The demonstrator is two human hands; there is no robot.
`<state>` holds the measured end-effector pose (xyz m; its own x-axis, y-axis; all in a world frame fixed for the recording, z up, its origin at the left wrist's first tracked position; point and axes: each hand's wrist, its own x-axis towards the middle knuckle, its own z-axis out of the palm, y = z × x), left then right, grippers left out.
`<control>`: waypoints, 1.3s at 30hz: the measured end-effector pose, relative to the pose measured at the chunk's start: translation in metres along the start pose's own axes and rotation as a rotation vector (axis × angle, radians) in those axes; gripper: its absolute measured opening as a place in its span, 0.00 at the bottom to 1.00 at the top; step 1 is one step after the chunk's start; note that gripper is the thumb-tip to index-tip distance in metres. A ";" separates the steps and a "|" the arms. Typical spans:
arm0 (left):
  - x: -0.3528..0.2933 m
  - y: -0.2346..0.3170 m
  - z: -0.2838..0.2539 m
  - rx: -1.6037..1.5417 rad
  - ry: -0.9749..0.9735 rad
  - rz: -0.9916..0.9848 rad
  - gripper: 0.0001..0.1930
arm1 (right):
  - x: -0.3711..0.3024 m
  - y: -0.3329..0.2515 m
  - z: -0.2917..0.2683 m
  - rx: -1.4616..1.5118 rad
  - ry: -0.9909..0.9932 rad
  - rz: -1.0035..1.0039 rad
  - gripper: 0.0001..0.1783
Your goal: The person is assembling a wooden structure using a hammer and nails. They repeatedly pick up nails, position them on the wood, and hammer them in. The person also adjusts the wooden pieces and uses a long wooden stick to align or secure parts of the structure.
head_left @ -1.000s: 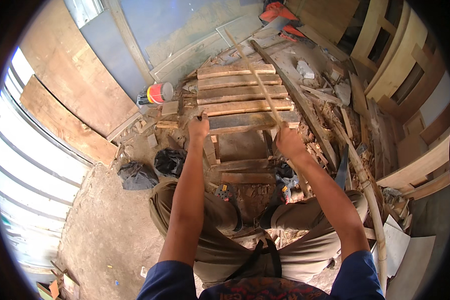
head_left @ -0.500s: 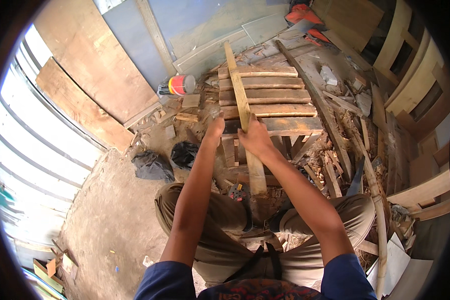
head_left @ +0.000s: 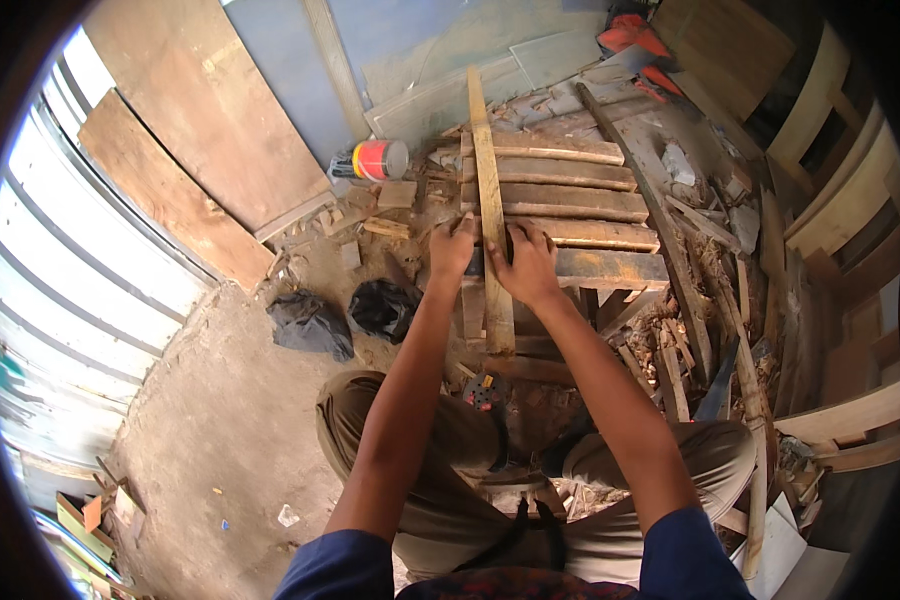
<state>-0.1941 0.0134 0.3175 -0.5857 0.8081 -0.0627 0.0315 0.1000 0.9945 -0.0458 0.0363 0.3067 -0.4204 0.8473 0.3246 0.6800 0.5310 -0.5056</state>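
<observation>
A long, narrow wooden strip (head_left: 484, 165) lies lengthwise away from me, across a low stand of several rough wooden slats (head_left: 580, 205). My right hand (head_left: 530, 265) is at the strip's right edge, thumb against it and fingers curled over the slats. On the other side, my left hand (head_left: 452, 250) is closed at the slats' left ends, fingertips close to the strip. What it grips, if anything, is hidden. The strip's near end hangs past the darker front slat (head_left: 610, 268), above the ground between my knees.
Left of the stand lie black plastic bags (head_left: 382, 308) and a red-and-yellow container (head_left: 378, 160) on its side. Wood scraps (head_left: 675, 365) and a long pole (head_left: 755, 430) lie to the right. Wooden panels (head_left: 210, 120) lean on the wall. A saw blade (head_left: 715, 385) is near my right knee.
The wooden strip has slid away from me, so its near end is closer to the stand. My right hand's fingers have shifted onto the slats. The view has moved slightly.
</observation>
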 end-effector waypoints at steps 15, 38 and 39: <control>0.012 -0.022 -0.014 -0.267 -0.094 -0.064 0.27 | 0.038 -0.019 0.016 -0.139 -0.128 -0.011 0.40; 0.010 -0.029 -0.025 -0.088 -0.173 0.034 0.20 | -0.075 -0.045 -0.001 1.217 -0.141 0.584 0.27; 0.006 -0.028 -0.022 -0.089 -0.166 0.034 0.20 | -0.075 -0.042 0.002 1.199 -0.158 0.553 0.26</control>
<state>-0.2166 0.0027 0.2913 -0.4440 0.8954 -0.0342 -0.0268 0.0249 0.9993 -0.0444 -0.0497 0.3024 -0.3826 0.9009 -0.2049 -0.1297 -0.2719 -0.9535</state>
